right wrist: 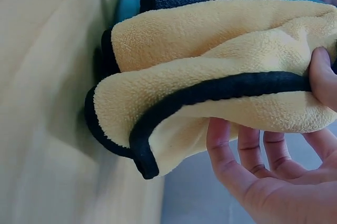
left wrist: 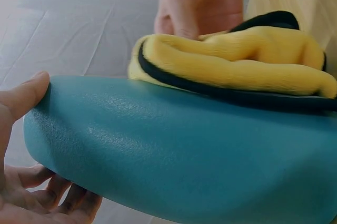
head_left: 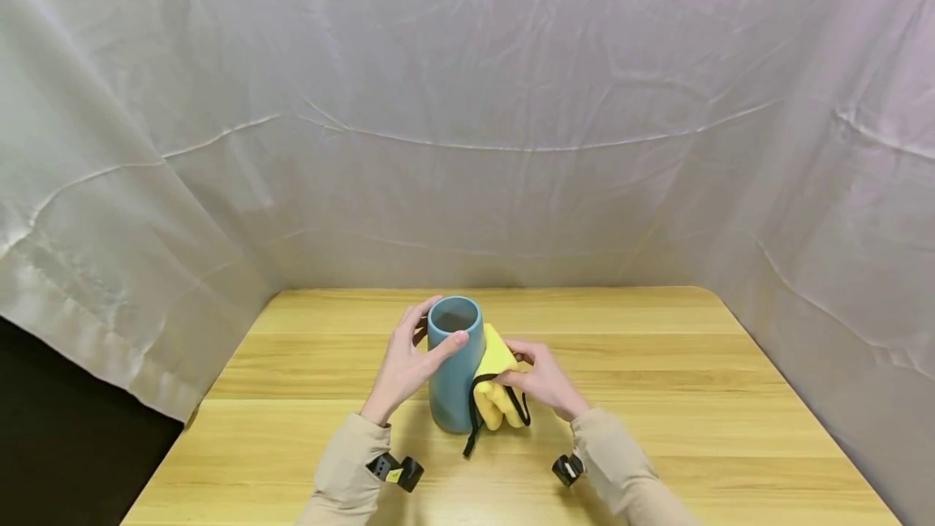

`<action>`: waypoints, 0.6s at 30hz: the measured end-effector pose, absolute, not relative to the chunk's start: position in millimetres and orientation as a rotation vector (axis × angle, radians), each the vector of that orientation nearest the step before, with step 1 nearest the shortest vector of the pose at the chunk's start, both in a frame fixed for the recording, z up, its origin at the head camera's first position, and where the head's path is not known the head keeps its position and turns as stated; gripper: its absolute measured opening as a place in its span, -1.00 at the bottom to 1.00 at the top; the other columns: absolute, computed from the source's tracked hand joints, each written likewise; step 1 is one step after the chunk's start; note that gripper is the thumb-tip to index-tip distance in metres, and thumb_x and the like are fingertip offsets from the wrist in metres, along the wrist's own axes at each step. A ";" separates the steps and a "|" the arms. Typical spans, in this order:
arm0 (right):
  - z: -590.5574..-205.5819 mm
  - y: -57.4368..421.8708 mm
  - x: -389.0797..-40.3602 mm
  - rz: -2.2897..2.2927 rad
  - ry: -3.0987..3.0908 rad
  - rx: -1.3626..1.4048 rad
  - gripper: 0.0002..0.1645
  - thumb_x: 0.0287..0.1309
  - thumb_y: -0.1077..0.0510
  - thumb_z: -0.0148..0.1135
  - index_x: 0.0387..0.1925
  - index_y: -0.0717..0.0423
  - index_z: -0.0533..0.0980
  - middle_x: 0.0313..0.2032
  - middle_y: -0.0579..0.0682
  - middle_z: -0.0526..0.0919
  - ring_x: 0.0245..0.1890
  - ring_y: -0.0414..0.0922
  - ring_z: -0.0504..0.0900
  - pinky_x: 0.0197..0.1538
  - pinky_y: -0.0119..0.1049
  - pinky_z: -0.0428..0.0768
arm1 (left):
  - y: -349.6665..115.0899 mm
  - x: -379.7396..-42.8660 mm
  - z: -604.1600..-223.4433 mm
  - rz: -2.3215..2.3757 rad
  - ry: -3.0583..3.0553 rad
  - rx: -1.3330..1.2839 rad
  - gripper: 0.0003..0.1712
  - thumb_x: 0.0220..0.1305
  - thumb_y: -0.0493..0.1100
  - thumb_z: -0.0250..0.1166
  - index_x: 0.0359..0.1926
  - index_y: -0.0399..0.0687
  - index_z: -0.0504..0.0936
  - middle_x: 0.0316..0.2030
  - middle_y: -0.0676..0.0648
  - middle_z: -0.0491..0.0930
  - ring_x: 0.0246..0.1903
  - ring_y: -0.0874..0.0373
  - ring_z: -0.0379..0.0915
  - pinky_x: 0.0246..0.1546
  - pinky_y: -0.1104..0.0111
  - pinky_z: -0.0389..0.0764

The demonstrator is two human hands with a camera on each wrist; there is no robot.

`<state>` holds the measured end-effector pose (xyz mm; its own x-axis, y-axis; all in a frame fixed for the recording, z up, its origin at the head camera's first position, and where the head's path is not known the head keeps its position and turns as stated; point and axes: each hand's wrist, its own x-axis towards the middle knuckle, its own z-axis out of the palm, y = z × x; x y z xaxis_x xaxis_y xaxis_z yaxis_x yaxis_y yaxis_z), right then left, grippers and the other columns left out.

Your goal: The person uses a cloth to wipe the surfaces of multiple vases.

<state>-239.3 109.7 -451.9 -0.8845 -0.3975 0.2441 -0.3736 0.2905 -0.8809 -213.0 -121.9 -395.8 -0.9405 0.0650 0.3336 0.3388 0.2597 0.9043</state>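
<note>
A tall blue vase (head_left: 454, 380) with an open round mouth stands upright on the table. My left hand (head_left: 405, 360) grips it near the rim, thumb on the near side and fingers curled behind; the left wrist view shows the thumb and fingertips around the vase (left wrist: 174, 150). Against the vase's right side lies a folded yellow cloth (head_left: 497, 360) with black edging. My right hand (head_left: 542, 378) pinches this cloth (right wrist: 210, 40) between the thumb and fingers, as the right wrist view shows. The cloth's lower folds hang down beside the vase.
A light wood-grain table (head_left: 657, 396) lies under everything. Grey-white fabric curtains (head_left: 511, 104) enclose its back and sides. A dark area (head_left: 66, 428) shows beyond the left edge. Each wrist wears a small black camera (head_left: 411, 473).
</note>
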 end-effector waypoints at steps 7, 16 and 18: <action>-462.6 111.3 -236.5 -1.682 2.489 -0.690 -0.37 0.05 0.20 0.47 0.22 0.12 0.58 0.10 0.14 0.71 0.02 -0.18 0.62 0.14 -0.23 0.51 | -121.7 -212.9 -395.9 -1.741 -2.310 -0.362 -0.27 0.19 -0.08 0.49 0.36 -0.04 0.45 0.23 -0.17 0.49 0.19 -0.08 0.46 0.38 -0.06 0.40; -462.8 112.0 -235.9 -1.700 2.467 -0.671 -0.37 0.07 0.21 0.46 0.23 0.17 0.56 0.17 0.21 0.65 0.11 0.01 0.59 0.16 -0.17 0.50 | -121.8 -213.3 -396.3 -1.750 -2.320 -0.357 -0.25 0.20 -0.06 0.48 0.38 -0.03 0.43 0.26 -0.17 0.47 0.21 -0.08 0.44 0.40 -0.07 0.38; -462.7 111.9 -236.1 -1.704 2.465 -0.685 -0.37 0.06 0.21 0.46 0.22 0.19 0.56 0.16 0.22 0.65 0.12 0.03 0.59 0.16 -0.15 0.50 | -121.7 -213.0 -395.9 -1.751 -2.319 -0.357 -0.25 0.20 -0.07 0.48 0.38 -0.03 0.43 0.26 -0.17 0.47 0.21 -0.08 0.44 0.40 -0.07 0.38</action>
<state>-236.1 111.9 -462.7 -0.8985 -0.3946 0.1925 -0.3194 0.2866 -0.9032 -213.0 -121.7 -395.9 -0.9480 0.0640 0.3118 0.3174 0.2633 0.9110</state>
